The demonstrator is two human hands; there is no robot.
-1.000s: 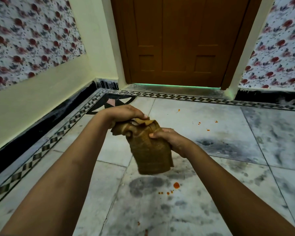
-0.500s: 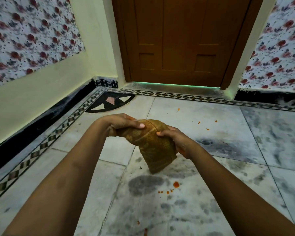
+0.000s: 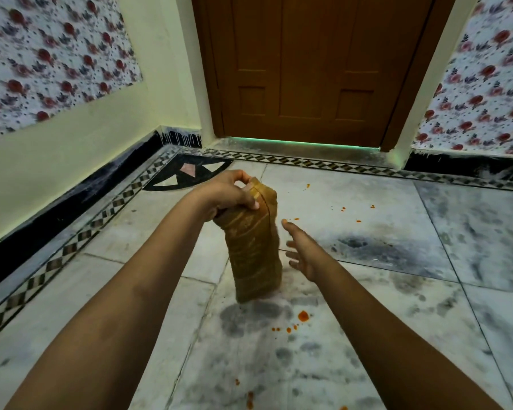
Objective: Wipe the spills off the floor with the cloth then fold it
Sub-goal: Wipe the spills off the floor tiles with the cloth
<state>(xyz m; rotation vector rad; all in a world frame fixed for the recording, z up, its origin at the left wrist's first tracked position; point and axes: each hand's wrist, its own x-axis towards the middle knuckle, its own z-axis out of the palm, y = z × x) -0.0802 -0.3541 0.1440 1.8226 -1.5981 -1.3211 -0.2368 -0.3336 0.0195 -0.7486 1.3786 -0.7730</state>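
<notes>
A brown folded cloth [image 3: 253, 250] hangs in the air above the marble floor [image 3: 367, 335]. My left hand [image 3: 228, 193] grips its top edge. My right hand [image 3: 301, 253] is just right of the cloth, off it, fingers spread and holding nothing. Orange-red spill spots lie on the floor: a larger drop with small specks [image 3: 303, 315] below the cloth, scattered dots [image 3: 343, 209] farther off toward the door, and a few more [image 3: 250, 399] near the bottom edge.
A closed brown wooden door [image 3: 308, 69] stands straight ahead. A yellow wall with a black skirting [image 3: 57, 208] runs along the left. A patterned tile border [image 3: 80, 241] lines the floor edge. Flowered wallpaper [image 3: 483, 84] covers the right wall.
My right hand has let go of the cloth and opened beside it. The cloth now hangs longer from my left hand alone.
</notes>
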